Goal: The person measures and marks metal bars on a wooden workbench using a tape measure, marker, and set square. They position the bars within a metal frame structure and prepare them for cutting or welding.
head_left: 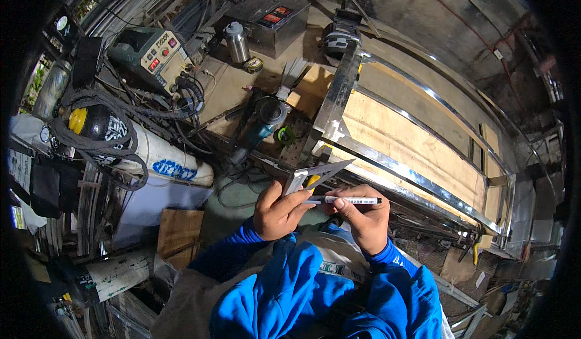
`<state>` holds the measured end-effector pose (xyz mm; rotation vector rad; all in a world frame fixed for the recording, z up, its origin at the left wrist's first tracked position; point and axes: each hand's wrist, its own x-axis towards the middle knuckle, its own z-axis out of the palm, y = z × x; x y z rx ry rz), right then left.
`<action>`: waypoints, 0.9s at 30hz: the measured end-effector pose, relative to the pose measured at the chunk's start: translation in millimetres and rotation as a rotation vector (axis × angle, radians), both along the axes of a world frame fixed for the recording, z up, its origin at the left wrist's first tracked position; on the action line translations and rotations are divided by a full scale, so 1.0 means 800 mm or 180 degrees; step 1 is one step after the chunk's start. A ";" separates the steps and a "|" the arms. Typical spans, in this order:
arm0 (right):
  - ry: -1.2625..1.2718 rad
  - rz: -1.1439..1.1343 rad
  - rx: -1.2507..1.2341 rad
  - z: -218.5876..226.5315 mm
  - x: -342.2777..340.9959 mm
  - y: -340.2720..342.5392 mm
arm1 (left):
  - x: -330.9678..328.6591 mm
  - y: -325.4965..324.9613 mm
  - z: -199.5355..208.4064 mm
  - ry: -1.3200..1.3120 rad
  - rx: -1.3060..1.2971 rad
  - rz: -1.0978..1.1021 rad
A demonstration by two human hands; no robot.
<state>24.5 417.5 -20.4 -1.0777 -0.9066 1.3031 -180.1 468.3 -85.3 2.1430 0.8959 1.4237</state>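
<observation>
Cluttered metalwork shop all around: the wooden bench (pixel 387 127) runs from twelve o'clock out to three, carrying a long polished steel frame (pixel 417 176) of bright rails. At eleven o'clock sits a welding machine (pixel 151 55) trailing black cables, with a pale gas cylinder (pixel 163 160) lying at nine and a teal angle grinder (pixel 263 121) resting on the bench just above centre. A steel bottle (pixel 237 41) stands near a grey metal box (pixel 272 18) at twelve.

Right at the centre, the person, in blue sleeves, holds two things close together. The left hand (pixel 279 213) is clenched around the lower end of a triangular steel offcut (pixel 315 174), its pointed tip aimed toward two o'clock. The right hand (pixel 363 215) pinches a white marker pen (pixel 348 200) between thumb and fingers, lying level, its tip meeting the metal near the left thumb.

The offcut looks like thin folded sheet, mirror-bright and grey. I judge it stiff and light enough for one hand, but slippery on the polished faces and likely sharp along the cut edges and at the point, so the safest grip is around the broad end, fingers off the edges, as it is held now. The marker is light and rigid, best held near its tip for control.
</observation>
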 end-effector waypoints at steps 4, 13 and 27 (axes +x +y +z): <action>-0.0184 0.0245 -0.0297 -0.006 0.016 -0.006 | -0.004 0.001 0.000 0.0018 0.0029 -0.0208; -0.1843 0.1619 0.0297 0.001 0.059 -0.002 | -0.028 -0.002 -0.009 0.0409 0.0111 -0.0470; -0.3021 0.0811 0.0746 -0.027 0.009 -0.011 | -0.016 -0.021 -0.003 0.0507 -0.0278 -0.1124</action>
